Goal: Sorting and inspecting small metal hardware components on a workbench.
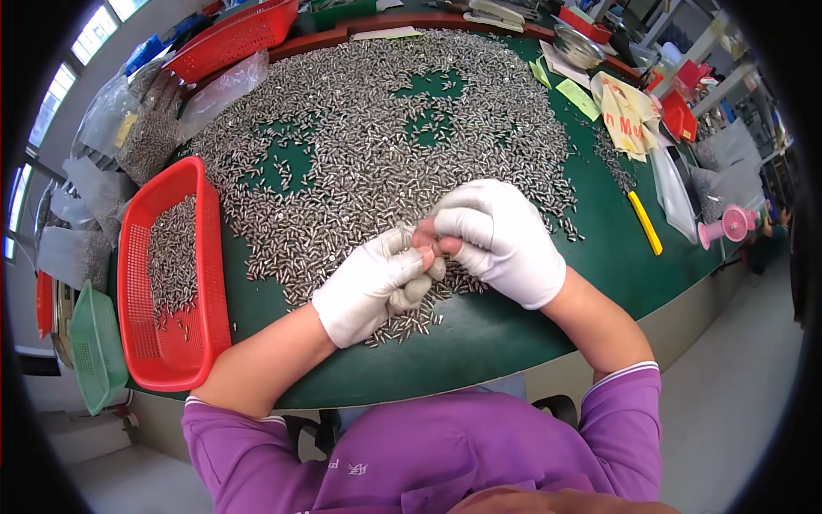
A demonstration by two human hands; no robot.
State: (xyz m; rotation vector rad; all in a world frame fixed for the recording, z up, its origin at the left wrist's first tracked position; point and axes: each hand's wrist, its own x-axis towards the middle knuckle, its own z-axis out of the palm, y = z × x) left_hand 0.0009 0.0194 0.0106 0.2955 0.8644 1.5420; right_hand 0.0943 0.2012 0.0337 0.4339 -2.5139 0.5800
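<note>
A wide spread of small silver metal pins [368,146] covers the green table [599,265]. My left hand [377,287] in a white glove is curled, holding a bunch of the pins in its palm and fingers. My right hand [501,240], also in a white glove with bare fingertips, pinches at the pins held by the left hand. Both hands meet just above the near edge of the pile.
A red basket [210,257] with several pins stands at my left, a green basket [94,351] beyond it. Another red basket [235,34] and plastic bags [145,128] sit far left. A yellow knife [645,223], papers and a pink tool [728,227] lie at right.
</note>
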